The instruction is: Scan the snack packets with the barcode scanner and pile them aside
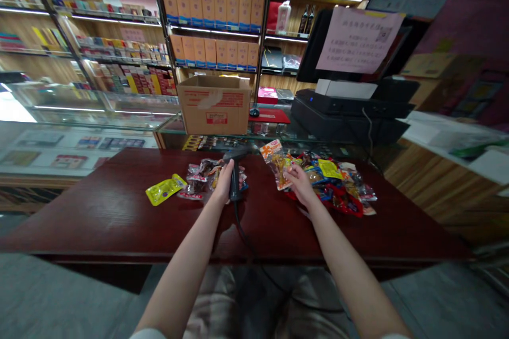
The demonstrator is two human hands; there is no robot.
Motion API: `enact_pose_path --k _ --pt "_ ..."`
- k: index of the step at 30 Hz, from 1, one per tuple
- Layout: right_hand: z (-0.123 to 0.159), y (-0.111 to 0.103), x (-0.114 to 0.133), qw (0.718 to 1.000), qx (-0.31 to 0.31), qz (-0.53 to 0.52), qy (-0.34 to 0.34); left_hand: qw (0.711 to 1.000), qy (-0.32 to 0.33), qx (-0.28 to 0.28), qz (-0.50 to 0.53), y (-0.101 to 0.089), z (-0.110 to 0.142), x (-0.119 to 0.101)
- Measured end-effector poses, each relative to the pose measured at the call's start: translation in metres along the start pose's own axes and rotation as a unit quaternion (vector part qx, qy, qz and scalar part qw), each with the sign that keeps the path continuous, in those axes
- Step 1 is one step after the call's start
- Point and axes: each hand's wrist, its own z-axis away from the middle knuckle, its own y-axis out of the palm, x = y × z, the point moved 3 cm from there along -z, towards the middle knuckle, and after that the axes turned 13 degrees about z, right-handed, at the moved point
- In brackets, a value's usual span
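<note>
My left hand (pixel 224 181) is wrapped round the handle of a black barcode scanner (pixel 234 172), whose head points away over the table and whose cord drops toward my lap. Between the fingers of my right hand (pixel 299 183) is a clear snack packet (pixel 277 164) with an orange and white top, raised at the edge of a pile. That pile of packaged snacks (pixel 338 190), in red, yellow, blue and clear wrappers, lies on the right. Behind my left hand sits a smaller group of clear packets (pixel 196 183), with a yellow-green packet (pixel 166 189) lying apart to its left.
The dark red wooden table (pixel 119 222) spans the front. Beyond it, an open cardboard box (pixel 214 108) stands on a glass counter. At the right are a monitor (pixel 312 53) with a paper sheet (pixel 358 39) and a black cash drawer (pixel 338 122). Stocked shelves line the back.
</note>
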Motion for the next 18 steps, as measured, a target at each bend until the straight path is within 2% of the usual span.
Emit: enact_pose_path --k 10,18 --pt "0.001 -0.001 0.000 0.995 -0.014 -0.093 0.036 0.997 -0.036 0.064 0.006 0.006 0.002 0.004" --pt "0.003 -0.004 0.003 0.995 -0.031 -0.090 0.019 0.997 -0.030 0.076 0.003 0.011 0.001 0.009"
